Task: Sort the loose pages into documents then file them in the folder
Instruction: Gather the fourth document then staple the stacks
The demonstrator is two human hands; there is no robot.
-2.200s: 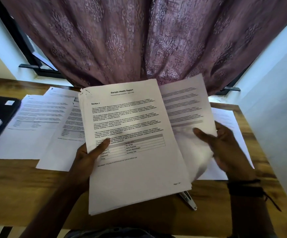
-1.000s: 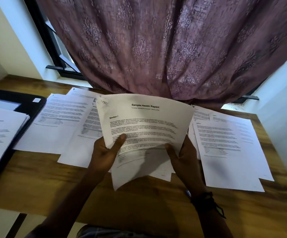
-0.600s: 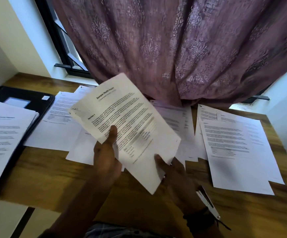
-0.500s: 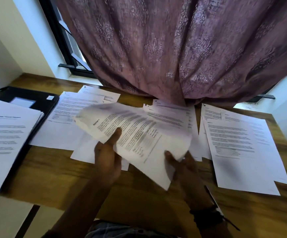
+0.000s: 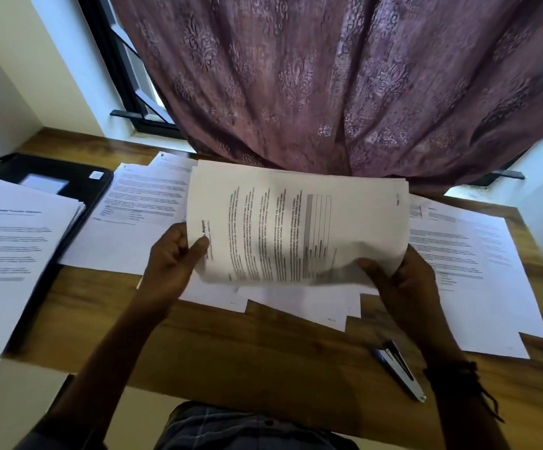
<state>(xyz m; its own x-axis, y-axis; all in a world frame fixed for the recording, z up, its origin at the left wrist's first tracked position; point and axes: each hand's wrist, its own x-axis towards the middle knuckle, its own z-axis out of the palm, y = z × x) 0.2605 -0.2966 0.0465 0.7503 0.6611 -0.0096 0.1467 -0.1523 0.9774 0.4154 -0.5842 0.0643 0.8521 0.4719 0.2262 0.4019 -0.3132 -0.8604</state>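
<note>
I hold a stack of printed pages, the health report [image 5: 296, 228], sideways above the wooden table [image 5: 263, 352], its title end at the left. My left hand [image 5: 172, 258] pinches that left end with the thumb on top. My right hand [image 5: 400, 287] grips the lower right corner. Loose pages [image 5: 140, 216] lie left of the stack, more pages [image 5: 471, 271] lie to the right, and others [image 5: 296, 300] lie under it. A black folder [image 5: 56, 177] lies open at the far left with a pile of sorted pages [image 5: 13, 254] on it.
A stapler [image 5: 400, 370] lies near the table's front edge, right of centre. A purple patterned curtain [image 5: 328, 86] hangs right behind the table, over a window with a dark frame [image 5: 127, 92]. White walls flank both sides.
The held stack has turned from upright to sideways, title end now at the left. Both hands kept hold, the right one shifting to the lower right corner. My view swung left, showing more of the folder.
</note>
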